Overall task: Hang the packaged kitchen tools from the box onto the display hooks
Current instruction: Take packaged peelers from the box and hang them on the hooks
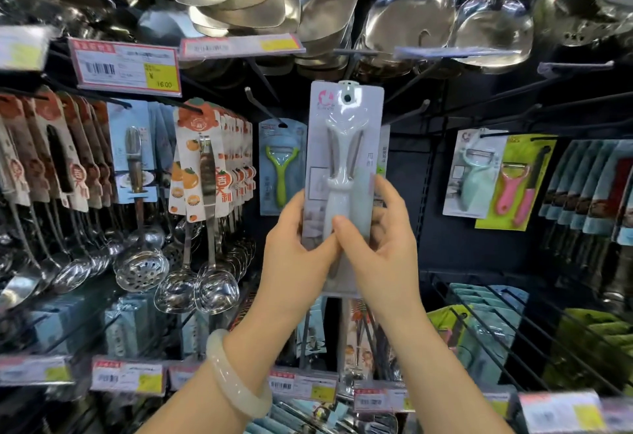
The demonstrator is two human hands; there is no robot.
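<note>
Head view shows a person at a shop display, both hands raised and holding one carded peeler (344,173) upright in front of the rack. The step in hand looks like the hanging itself: the card's hole (347,98) sits at the top, close to the bare hooks (263,105) that jut out just behind and to either side of it. Whether the hole is already on a hook I cannot tell; a dark spot shows in it, but no wire is plainly through.

Left hand (301,248) grips the card's lower left edge, fingers curled behind and thumb across the front. Right hand (380,245) pinches the lower right edge, thumb on the front beside the peeler's handle, fingers wrapped round the back. Both are clamped on the pack.

Next, I'd judge, the hole must be lined up with a hook tip and the card pushed back along it, then let go. The box is not in view.
</note>
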